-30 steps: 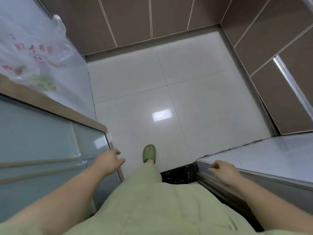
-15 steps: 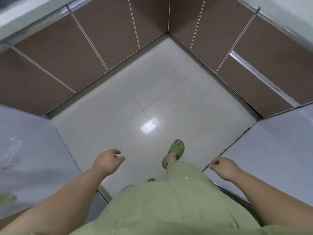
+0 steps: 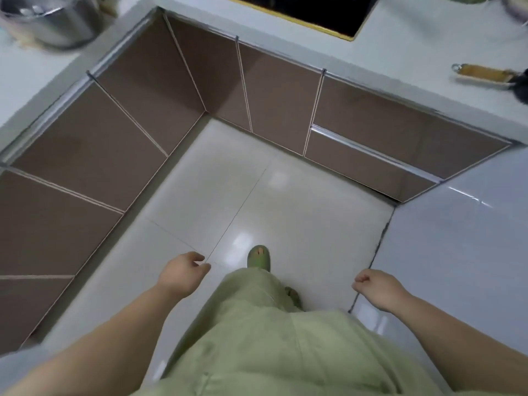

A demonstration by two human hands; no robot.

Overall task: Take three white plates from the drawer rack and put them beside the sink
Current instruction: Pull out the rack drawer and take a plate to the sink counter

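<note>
No plates, rack or sink show in the head view. Brown cabinet fronts line the corner; a closed drawer front (image 3: 368, 164) with a metal handle strip sits at the right. My left hand (image 3: 183, 271) hangs over the floor with fingers loosely curled and apart, holding nothing. My right hand (image 3: 377, 287) hangs near the edge of a pale surface at the right, fingers curled into a loose fist, empty. Both hands are well away from the cabinets.
A grey countertop (image 3: 400, 52) wraps the corner. On it are a black cooktop (image 3: 328, 12), a steel pot (image 3: 48, 21) at the far left and a pan with a wooden handle (image 3: 485, 74) at the right. White floor tiles (image 3: 257, 195) lie ahead; my green slipper (image 3: 258, 257) steps forward.
The view has swung and lifted from the floor corner to take in the countertop, cooktop and pot. Both hands stayed empty and hanging; the glass door and bag at the left left the view.
</note>
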